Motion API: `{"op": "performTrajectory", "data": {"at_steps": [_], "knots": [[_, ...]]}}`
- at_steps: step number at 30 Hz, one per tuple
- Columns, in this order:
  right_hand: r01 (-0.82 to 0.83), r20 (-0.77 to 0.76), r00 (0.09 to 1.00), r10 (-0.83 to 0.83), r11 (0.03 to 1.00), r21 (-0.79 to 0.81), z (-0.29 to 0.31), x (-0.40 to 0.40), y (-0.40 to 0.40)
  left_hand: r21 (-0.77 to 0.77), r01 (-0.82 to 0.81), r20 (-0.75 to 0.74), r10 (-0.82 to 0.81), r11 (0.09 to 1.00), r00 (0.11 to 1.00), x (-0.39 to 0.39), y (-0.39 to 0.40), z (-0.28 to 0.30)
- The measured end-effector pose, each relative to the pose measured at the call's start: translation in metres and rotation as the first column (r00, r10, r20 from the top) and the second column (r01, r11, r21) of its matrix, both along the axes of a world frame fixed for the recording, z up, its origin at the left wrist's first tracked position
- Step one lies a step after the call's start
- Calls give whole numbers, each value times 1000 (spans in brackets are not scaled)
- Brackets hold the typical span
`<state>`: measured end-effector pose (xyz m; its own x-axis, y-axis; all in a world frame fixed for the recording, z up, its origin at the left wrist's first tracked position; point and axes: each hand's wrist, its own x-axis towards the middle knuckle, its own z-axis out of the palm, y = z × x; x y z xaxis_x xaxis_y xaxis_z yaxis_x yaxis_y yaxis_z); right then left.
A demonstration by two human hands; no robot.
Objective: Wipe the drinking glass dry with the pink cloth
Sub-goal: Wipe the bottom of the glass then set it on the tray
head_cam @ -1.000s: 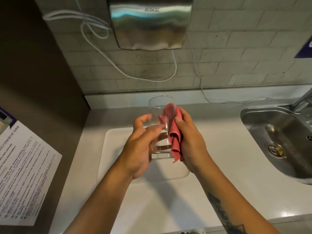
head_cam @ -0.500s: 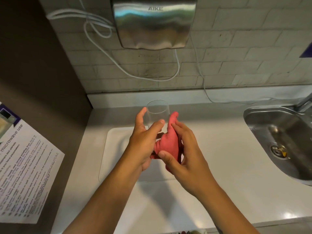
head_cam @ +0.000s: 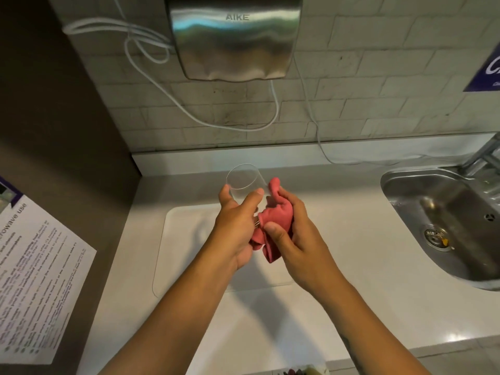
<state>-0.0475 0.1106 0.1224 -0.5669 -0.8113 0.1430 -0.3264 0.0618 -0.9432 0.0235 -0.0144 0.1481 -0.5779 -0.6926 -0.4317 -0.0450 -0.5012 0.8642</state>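
A clear drinking glass [head_cam: 243, 182] is held above the counter, tilted with its open mouth facing away and up. My left hand [head_cam: 238, 226] grips it around the body, thumb and fingers on its sides. The pink cloth [head_cam: 278, 215] is bunched against the lower part and base of the glass. My right hand [head_cam: 295, 234] is shut on the cloth, thumb pressing it from the front. The bottom of the glass is hidden behind the cloth and my hands.
Below the hands lies a white mat [head_cam: 184, 239] on the pale counter [head_cam: 351, 293]. A steel sink [head_cam: 446, 217] with a tap is at the right. A steel hand dryer [head_cam: 232, 36] and white cables hang on the tiled wall. A printed notice [head_cam: 35, 280] is on the left.
The glass has tilted from upright, its mouth now pointing away. My right hand has slid the cloth down from the upper side of the glass to its base.
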Motion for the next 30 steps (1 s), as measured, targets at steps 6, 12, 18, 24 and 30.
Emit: {"op": "performTrajectory", "data": {"at_steps": [6, 12, 18, 24, 30], "knots": [[-21, 39, 999, 21, 1000, -11, -5, 2, 7, -48, -21, 26, 22, 999, 999, 1, 4, -5], [61, 33, 998, -59, 996, -58, -1, -5, 5, -40, -63, -7, 63, 997, 998, 0, -1, -2], [25, -54, 998, -29, 997, -68, -2, -1, 3, -51, -69, -1, 69, 996, 998, 2, 3, -5], [8, 144, 990, 10, 992, -123, -2, -17, 5, 5, -50, -48, 50, 999, 998, 4, -8, 0], [-10, 84, 996, 17, 996, -85, -11, -19, 4, 65, -56, -85, 62, 996, 994, 6, -4, 4]]}}
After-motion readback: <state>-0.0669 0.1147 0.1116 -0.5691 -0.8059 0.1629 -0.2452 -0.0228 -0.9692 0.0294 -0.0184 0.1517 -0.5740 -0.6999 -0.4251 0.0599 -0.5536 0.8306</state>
